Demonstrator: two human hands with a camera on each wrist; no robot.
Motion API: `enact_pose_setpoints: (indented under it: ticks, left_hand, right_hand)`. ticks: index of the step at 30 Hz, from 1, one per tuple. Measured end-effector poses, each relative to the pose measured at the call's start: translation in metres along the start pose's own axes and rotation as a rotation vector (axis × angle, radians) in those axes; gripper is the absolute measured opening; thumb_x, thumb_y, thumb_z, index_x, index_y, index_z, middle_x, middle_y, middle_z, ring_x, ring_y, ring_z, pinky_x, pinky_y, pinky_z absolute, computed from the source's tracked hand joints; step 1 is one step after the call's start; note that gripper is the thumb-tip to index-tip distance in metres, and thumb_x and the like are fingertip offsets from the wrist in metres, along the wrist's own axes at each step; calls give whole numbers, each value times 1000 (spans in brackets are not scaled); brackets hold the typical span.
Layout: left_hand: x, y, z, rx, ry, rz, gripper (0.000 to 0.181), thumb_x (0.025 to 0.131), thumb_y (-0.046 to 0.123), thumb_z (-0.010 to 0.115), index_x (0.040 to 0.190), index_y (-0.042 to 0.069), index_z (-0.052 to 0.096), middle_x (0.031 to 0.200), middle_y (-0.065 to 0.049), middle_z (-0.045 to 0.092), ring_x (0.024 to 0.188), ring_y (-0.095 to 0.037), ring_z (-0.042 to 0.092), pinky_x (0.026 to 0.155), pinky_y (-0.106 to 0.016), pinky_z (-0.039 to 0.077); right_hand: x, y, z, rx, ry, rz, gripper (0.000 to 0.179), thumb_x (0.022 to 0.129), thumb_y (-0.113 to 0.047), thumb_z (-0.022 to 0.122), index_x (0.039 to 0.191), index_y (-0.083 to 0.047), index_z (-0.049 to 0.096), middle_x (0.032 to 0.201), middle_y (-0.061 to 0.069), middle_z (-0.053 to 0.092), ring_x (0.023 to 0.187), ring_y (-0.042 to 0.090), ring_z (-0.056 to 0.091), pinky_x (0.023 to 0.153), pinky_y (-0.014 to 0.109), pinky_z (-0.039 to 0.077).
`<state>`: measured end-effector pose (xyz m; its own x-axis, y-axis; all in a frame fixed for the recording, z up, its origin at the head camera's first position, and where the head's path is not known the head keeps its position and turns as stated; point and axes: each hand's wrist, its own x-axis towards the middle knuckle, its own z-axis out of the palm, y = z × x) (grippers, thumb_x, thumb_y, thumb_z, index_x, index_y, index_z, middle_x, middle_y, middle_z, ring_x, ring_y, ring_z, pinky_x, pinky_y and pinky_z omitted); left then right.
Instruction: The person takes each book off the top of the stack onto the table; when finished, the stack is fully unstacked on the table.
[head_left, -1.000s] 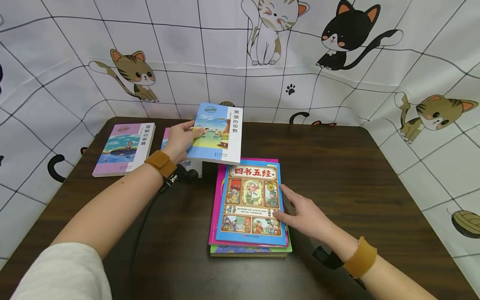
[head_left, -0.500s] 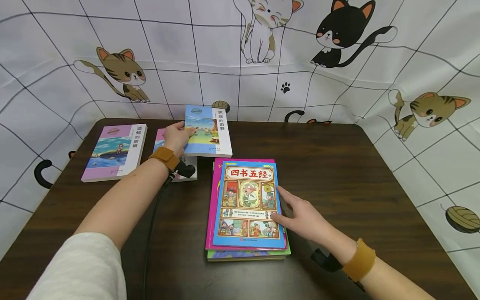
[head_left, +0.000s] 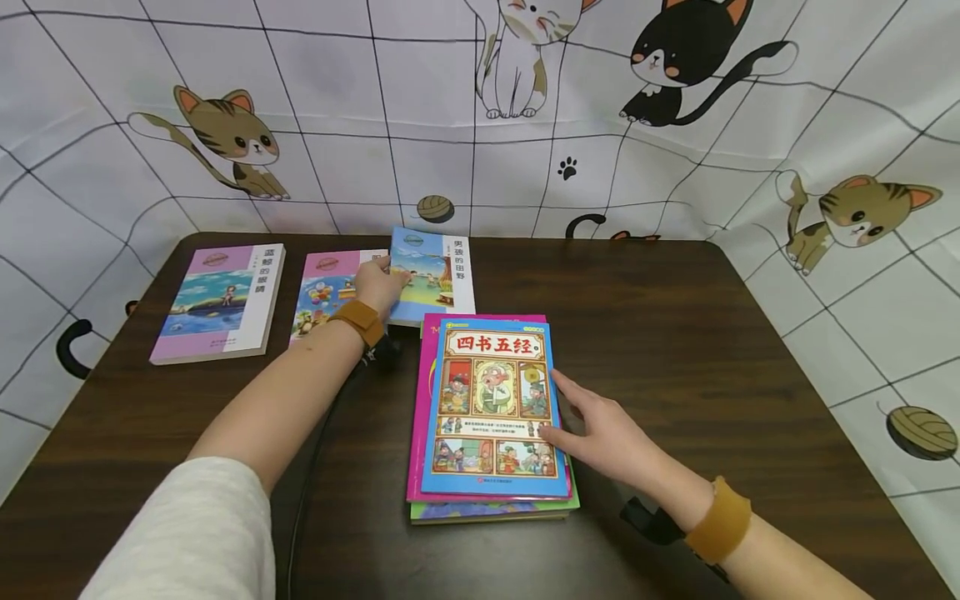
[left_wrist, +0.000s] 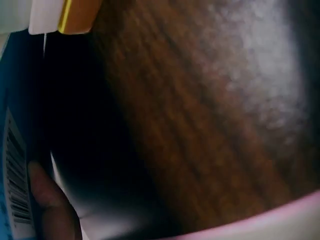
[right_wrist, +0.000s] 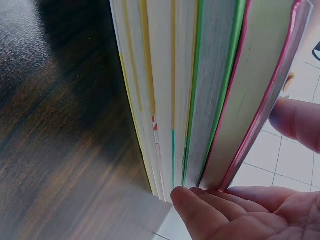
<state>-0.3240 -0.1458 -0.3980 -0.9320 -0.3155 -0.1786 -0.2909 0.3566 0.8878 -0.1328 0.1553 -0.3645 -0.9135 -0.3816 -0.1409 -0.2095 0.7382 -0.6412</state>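
My left hand (head_left: pixel 378 287) grips the left edge of a blue book (head_left: pixel 444 279) with a white spine strip, thumb on the cover. A finger (left_wrist: pixel 50 205) lies by its barcoded back in the left wrist view. Close to the left of it, a pink paperback (head_left: pixel 330 283) lies partly hidden by that hand. My right hand (head_left: pixel 607 429) rests at the right side of a book stack, its thumb on the blue-bordered comic-style book (head_left: pixel 491 408) on top. In the right wrist view its fingers touch the page edges (right_wrist: pixel 215 100) of several stacked books.
Another pink paperback (head_left: pixel 217 300) lies at the far left of the dark wooden table (head_left: pixel 637 333). A white grid-patterned curtain (head_left: pixel 337 92) with cartoon cats hangs behind the table. A black cable (head_left: pixel 300 500) runs down from the left wrist.
My left hand has lowered the blue book toward the table, right of the middle pink paperback, which now shows more. My right hand stays against the stack. The head view has shifted slightly.
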Motion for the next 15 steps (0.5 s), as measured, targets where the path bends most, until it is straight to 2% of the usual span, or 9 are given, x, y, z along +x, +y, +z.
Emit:
enact_pose_setpoints:
  ticks: [3,5,9,12,15]
  left_hand:
    - [1,1,1,83,-23,13,55,85,22,57,133,6,36,131,-15,39,115,-25,38,90,-36,38]
    - [1,3,-1,132,-51,16,57,84,22,58,133,4,35,129,-17,40,112,-28,40,88,-37,38]
    - [-1,5,-4,264,-135,32,62,83,24,59,131,-3,33,126,-21,41,106,-31,43,86,-41,39]
    - [-3,7,-5,331,-204,49,66,81,25,60,131,-7,30,126,-24,38,106,-33,41,86,-42,39]
    - [-7,9,-3,333,-247,44,67,79,22,62,129,-10,30,122,-25,38,103,-34,41,83,-42,40]
  right_hand:
    - [0,-1,0,0,2,6,80,77,-41,62,139,-10,21,134,12,34,111,30,45,83,40,43]
    - [0,-2,0,-1,2,13,80,77,-41,62,139,-10,22,134,12,35,111,31,45,82,39,44]
    - [0,-2,1,-3,1,20,80,77,-40,63,139,-10,22,133,13,36,111,31,45,81,39,44]
    - [1,-3,1,-6,3,19,80,77,-39,63,139,-10,22,133,13,36,110,31,45,82,39,44]
    - [1,-3,1,-5,0,17,80,77,-39,63,139,-10,22,134,12,36,111,30,45,83,39,43]
